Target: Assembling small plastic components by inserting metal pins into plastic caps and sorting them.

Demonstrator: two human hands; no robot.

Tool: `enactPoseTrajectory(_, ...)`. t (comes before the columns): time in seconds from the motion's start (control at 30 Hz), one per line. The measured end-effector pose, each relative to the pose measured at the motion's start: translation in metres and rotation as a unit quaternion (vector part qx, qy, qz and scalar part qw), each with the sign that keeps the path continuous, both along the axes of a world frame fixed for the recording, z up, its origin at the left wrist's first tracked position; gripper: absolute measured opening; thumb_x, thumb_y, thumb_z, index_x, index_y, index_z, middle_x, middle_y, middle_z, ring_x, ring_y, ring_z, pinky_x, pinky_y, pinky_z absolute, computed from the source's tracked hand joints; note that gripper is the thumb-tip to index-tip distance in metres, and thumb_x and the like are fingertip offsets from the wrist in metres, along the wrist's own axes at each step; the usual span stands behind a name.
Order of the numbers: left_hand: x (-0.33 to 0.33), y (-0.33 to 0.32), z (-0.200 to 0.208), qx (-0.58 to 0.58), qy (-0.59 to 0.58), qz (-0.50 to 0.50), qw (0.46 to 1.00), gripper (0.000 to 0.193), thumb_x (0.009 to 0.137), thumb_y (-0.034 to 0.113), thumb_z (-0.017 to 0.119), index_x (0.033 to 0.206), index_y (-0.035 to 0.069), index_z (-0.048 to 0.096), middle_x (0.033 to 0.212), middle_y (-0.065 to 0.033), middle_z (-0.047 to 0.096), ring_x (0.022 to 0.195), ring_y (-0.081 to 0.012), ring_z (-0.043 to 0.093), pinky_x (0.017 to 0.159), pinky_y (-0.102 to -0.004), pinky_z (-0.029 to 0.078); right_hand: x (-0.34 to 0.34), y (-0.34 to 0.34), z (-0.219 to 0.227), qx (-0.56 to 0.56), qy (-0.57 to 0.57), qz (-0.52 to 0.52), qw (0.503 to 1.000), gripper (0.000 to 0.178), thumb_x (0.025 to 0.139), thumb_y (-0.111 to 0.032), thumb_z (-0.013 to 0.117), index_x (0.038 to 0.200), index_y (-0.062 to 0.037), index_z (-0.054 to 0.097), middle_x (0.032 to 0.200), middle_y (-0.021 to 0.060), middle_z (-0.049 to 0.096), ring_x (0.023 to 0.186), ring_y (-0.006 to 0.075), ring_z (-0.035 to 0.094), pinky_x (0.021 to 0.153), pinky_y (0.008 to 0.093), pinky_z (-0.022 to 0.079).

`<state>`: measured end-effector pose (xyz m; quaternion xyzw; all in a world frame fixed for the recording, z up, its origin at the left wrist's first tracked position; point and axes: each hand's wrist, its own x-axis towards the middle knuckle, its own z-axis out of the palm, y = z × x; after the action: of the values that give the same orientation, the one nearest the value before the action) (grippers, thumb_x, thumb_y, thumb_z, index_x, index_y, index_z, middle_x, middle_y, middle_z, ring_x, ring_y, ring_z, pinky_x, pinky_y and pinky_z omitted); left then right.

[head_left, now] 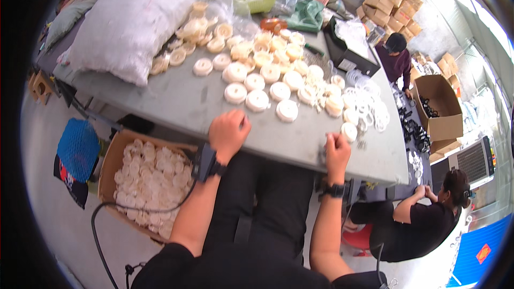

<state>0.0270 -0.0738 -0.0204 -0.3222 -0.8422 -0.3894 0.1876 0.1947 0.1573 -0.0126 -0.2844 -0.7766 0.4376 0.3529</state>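
Note:
My left hand (228, 134) rests at the near edge of the grey table (176, 104), its fingers curled closed; whatever may be inside them is hidden. Farther right, my right hand (338, 153) is closed with thumb and fingertips together, and I cannot make out anything between them. Just beyond its fingertips sits a round cream plastic part (348, 131). Several thick white discs with a centre hole stand beyond my left hand, the closest being a white disc (287, 110). Thin white rings (369, 104) lie heaped beyond my right hand.
A large stuffed white sack (131, 24) lies at the table's far left. Below left, a cardboard box (110, 174) holds many cream parts. A black open box (350, 56) stands at the far right of the table. Two people work at a dark side table (423, 179).

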Motion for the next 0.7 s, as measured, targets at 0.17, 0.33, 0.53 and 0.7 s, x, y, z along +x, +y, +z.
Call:
enactPoseTrajectory(0.17,0.006,0.005,0.006,-0.025,-0.038,-0.025,0.999,0.012,0.073,0.016,0.057,0.066,0.006,0.054,0.067,-0.0109,0.054,0.065,-0.0315,0.054,0.055,-0.0421,0.040,0.008,-0.001,-0.006,0.134,-0.094,-0.044,0.986,0.019,0.080,-0.019,0.061,0.085,-0.0016,0.063,0.074,0.0162,0.063,0.068,0.0272,0.062,0.062,0.0348,0.047)
enactPoseTrajectory(0.33,0.002,0.005,0.028,-0.078,-0.136,-0.074,0.985,0.015,0.076,0.020,0.059,0.071,0.005,0.057,0.063,-0.0106,0.054,0.059,-0.0286,0.054,0.053,-0.0382,0.041,0.006,-0.002,0.018,-0.008,-0.125,-0.007,0.992,0.020,0.077,-0.016,0.063,0.092,-0.0037,0.063,0.067,0.0110,0.062,0.062,0.0167,0.060,0.059,0.0295,0.046)
enactPoseTrajectory(0.53,-0.034,0.033,0.062,-0.084,-0.155,-0.171,0.969,0.020,0.081,0.025,0.055,0.075,0.006,0.056,0.067,-0.0099,0.055,0.063,-0.0285,0.056,0.055,-0.0386,0.042,-0.054,0.025,0.059,0.118,-0.100,0.114,0.981,0.029,0.073,-0.013,0.067,0.100,-0.0056,0.060,0.079,0.0092,0.061,0.067,0.0198,0.058,0.061,0.0313,0.046)
enactPoseTrajectory(0.7,-0.065,0.097,0.081,-0.068,-0.043,-0.241,0.967,0.019,0.080,0.019,0.057,0.071,0.002,0.054,0.064,-0.0109,0.053,0.058,-0.0265,0.053,0.054,-0.0355,0.040,-0.108,0.072,0.054,0.308,-0.161,0.091,0.933,0.028,0.071,-0.023,0.069,0.092,-0.0060,0.060,0.083,0.0093,0.061,0.076,0.0260,0.059,0.065,0.0366,0.047)
